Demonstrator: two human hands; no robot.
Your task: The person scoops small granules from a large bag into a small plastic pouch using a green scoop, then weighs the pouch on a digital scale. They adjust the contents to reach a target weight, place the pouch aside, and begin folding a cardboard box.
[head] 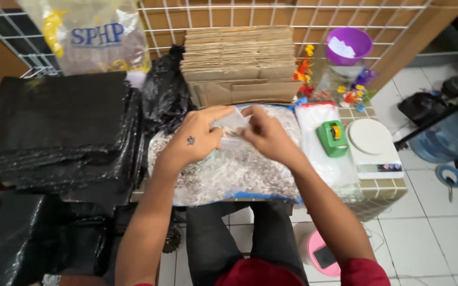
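Left hand [197, 139], small dark mark on its back, lies at the frame's centre with fingers curled and the index finger stretched toward two o'clock; thumb and fingers pinch the near edge of a small clear plastic bag [232, 127]. That bag sits between the two hands, at three o'clock of the left hand and nine o'clock of the right hand [265, 135], which closes on the bag's other side with bent fingers. Both hands hover over a large clear sack of pale speckled material [229, 175] lying flat on the tiled table [382, 188]. At nine o'clock, a stack of black plastic sheets [59, 127]; at twelve o'clock, a stack of flattened cardboard [239, 58]. At three o'clock of the right hand, a green tape dispenser [332, 137], then a white round-topped scale [373, 145]. At one o'clock, a purple bowl [349, 45].
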